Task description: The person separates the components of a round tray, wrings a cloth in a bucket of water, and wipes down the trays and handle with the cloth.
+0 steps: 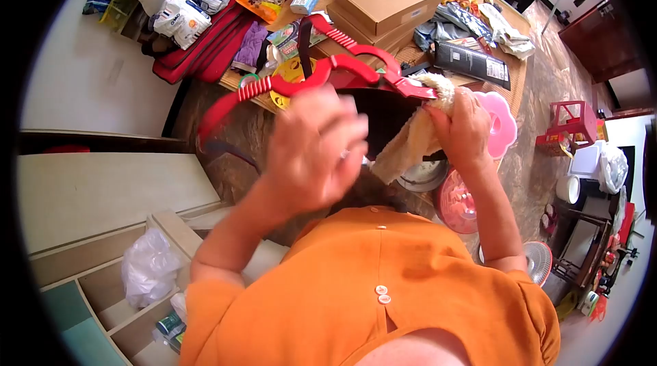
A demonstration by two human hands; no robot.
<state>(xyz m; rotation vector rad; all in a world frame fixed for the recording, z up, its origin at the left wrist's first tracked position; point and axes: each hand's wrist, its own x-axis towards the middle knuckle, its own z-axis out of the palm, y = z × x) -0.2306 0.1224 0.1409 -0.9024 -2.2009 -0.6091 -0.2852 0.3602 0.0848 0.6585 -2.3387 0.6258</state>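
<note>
Cream fleecy fabric pinched in the right grip, red plastic hanger just beyond; left grip blurred, can't tell its hold; apparently fitting, calling for steady alignment.

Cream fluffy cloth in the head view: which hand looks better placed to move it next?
Probably the right hand: its thumb and fingers grip the cream fluffy cloth near its upper end. The left hand, blurred by motion, appears apart from the cloth.
</note>
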